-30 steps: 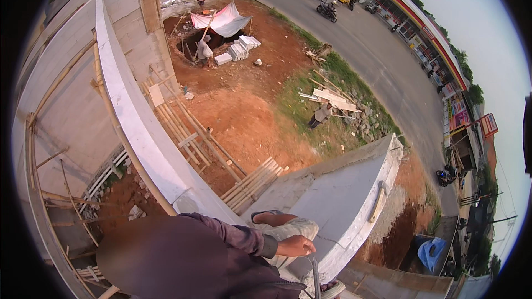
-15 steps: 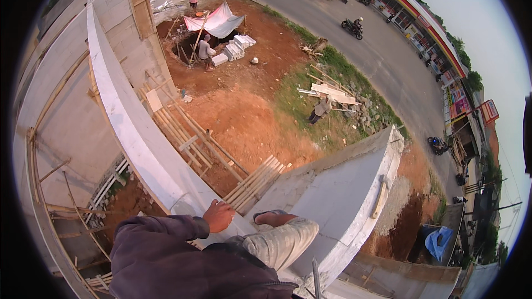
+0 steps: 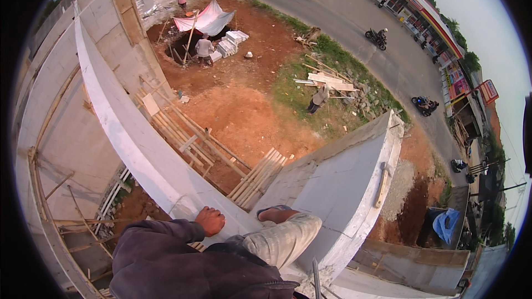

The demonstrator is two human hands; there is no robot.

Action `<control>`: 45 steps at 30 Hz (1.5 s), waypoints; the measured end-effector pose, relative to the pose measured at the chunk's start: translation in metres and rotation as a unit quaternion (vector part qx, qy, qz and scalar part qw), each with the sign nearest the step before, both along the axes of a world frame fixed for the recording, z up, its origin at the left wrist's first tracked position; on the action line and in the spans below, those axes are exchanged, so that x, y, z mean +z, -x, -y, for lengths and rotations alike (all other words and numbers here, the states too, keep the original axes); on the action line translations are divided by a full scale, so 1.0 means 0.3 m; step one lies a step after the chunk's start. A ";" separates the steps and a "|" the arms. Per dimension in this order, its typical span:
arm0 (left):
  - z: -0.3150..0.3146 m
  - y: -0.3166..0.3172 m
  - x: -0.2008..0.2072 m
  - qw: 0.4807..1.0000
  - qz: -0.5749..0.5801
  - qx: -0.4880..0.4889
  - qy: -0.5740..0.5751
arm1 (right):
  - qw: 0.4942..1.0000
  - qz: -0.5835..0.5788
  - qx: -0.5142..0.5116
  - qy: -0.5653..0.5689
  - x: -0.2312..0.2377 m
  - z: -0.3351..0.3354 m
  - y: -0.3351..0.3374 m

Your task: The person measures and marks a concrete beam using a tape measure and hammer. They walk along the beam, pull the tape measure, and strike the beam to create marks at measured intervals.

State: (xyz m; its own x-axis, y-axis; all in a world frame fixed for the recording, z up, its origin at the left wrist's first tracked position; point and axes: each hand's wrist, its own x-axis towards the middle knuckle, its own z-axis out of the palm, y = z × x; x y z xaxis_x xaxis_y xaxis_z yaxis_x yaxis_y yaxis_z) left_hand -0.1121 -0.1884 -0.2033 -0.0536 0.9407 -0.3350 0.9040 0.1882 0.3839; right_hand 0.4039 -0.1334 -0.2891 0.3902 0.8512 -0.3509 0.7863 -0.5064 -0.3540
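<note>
My left hand (image 3: 210, 221) is closed, its fingers curled in, and rests at the top of the long white block wall (image 3: 149, 155). What its fingers hold, if anything, is hidden. A dark sleeve (image 3: 160, 238) covers that arm. My right hand is out of sight. My bent knee, in dusty light trousers (image 3: 288, 238), lies between this wall and a second white wall (image 3: 332, 188) on the right. On that second wall's top lies a wooden-handled tool (image 3: 381, 185), shaped like a hammer. A thin metal rod (image 3: 316, 279) stands up close to my body.
Bamboo scaffolding (image 3: 257, 177) stands below, between the walls, with a deep drop to red soil (image 3: 233, 116). On the ground are a person (image 3: 204, 50) near a sheet-covered pit (image 3: 208, 19), another person (image 3: 318, 99), and planks (image 3: 332, 82). Motorbikes (image 3: 377, 39) pass on the road.
My left hand has drawn its fingers in more and shifted slightly. The view has tilted a little; below, motorbikes have moved along the road.
</note>
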 end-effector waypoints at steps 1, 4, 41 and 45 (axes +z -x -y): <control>0.001 0.001 0.001 1.000 0.002 -0.001 0.000 | 1.000 0.002 -0.002 0.001 0.000 0.005 0.002; 0.005 -0.001 0.002 1.000 0.000 0.008 -0.003 | 1.000 0.006 -0.002 0.001 0.001 0.005 0.001; 0.020 -0.029 -0.039 0.991 -0.066 0.041 -0.111 | 0.995 0.077 -0.064 -0.014 0.003 0.364 -0.231; 0.017 -0.032 -0.051 0.993 -0.067 0.042 -0.093 | 0.987 0.020 -0.118 -0.110 -0.009 0.371 -0.186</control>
